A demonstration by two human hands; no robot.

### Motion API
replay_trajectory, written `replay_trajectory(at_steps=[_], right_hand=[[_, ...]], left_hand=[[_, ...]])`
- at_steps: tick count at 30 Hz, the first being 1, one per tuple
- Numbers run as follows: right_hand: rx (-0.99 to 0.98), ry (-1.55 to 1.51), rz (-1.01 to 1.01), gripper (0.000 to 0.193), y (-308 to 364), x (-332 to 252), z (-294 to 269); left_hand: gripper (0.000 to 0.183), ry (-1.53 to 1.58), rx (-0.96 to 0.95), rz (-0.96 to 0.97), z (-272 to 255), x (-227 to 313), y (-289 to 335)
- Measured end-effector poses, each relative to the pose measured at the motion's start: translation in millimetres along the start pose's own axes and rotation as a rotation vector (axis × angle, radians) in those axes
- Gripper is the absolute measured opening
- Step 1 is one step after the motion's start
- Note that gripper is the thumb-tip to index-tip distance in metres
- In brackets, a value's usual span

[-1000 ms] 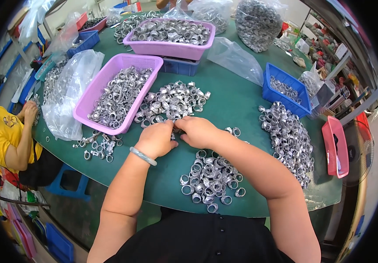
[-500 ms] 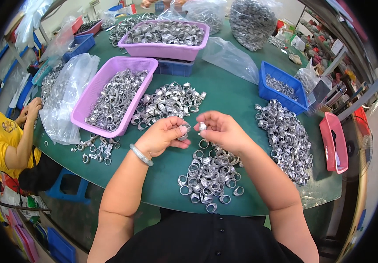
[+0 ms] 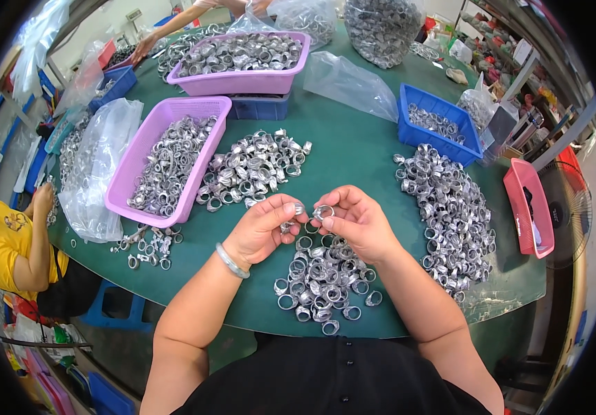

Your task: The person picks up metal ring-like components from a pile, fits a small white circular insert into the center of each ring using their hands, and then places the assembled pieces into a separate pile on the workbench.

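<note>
A loose pile of silvery rings (image 3: 325, 280) sits on the near side of a green table (image 3: 353, 155). Just beyond, the right hand (image 3: 361, 225) pinches one ring (image 3: 329, 209), its hoop facing the wearer, no clear long axis; the left hand (image 3: 260, 232) grasps other ringlike pieces (image 3: 286, 227). A slackened fingertip pinch could drop it among lookalikes. Farther left stands a lilac basket (image 3: 119, 181).

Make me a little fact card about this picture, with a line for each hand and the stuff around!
Left hand: holding silvery rings
Right hand: fingers and thumb on one ring
Left wrist: pale bangle
Close by: loose ring pile on the green table
Left side: purple basket with rings inside
Right side: blue tray with small metal pieces inside
Far left: person in yellow shirt
</note>
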State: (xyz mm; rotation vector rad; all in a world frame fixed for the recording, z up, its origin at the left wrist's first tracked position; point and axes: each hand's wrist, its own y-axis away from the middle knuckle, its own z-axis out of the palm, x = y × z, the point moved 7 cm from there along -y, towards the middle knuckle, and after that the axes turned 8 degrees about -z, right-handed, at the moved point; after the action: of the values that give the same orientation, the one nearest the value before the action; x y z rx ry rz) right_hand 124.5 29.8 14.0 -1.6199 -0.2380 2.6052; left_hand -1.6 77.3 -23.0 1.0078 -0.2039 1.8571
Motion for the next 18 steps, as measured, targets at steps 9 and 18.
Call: replay_trajectory(at_steps=[9, 18], right_hand=[[-0.037, 0.000, -0.083, 0.029, 1, 3, 2], [-0.031, 0.314, -0.301, 0.029, 8, -9, 8]], left_hand=[[0.024, -0.148, 0.021, 0.221, 13, 11, 4], [0.031, -0.541, 0.219, 0.446, 10, 16, 9]])
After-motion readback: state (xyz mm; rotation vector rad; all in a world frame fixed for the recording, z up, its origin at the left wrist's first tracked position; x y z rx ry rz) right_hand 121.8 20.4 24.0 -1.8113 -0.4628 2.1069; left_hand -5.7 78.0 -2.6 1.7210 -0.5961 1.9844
